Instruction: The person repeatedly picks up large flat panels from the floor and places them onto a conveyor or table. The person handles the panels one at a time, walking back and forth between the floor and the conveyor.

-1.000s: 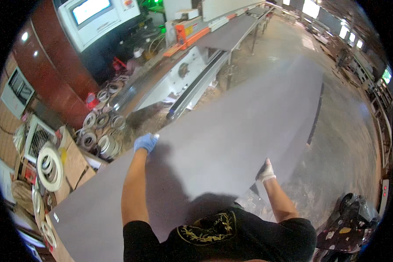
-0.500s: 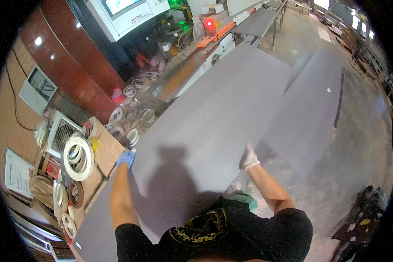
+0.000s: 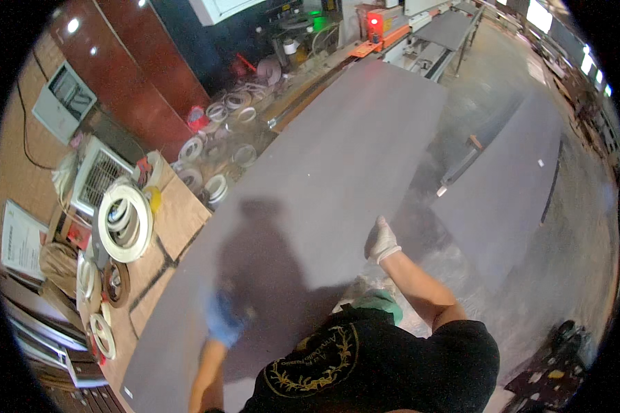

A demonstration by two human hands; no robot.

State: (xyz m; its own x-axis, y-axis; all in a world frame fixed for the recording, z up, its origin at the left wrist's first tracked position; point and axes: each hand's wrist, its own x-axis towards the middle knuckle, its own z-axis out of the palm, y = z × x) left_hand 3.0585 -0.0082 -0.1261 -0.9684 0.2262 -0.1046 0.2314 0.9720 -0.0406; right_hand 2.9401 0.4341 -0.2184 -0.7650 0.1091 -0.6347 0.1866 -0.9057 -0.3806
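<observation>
Grey panel [image 3: 337, 158] bears a white label [image 3: 127, 393].

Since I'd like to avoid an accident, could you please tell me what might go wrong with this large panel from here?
The large grey panel could tip or slip: the white-gloved right hand is at its edge, but the blurred, blue-gloved left hand is over its face, away from the left edge.

Its far end might knock the machine's orange housing, which looks close by.

Its left edge could catch the ring-shaped rolls beside it.
</observation>
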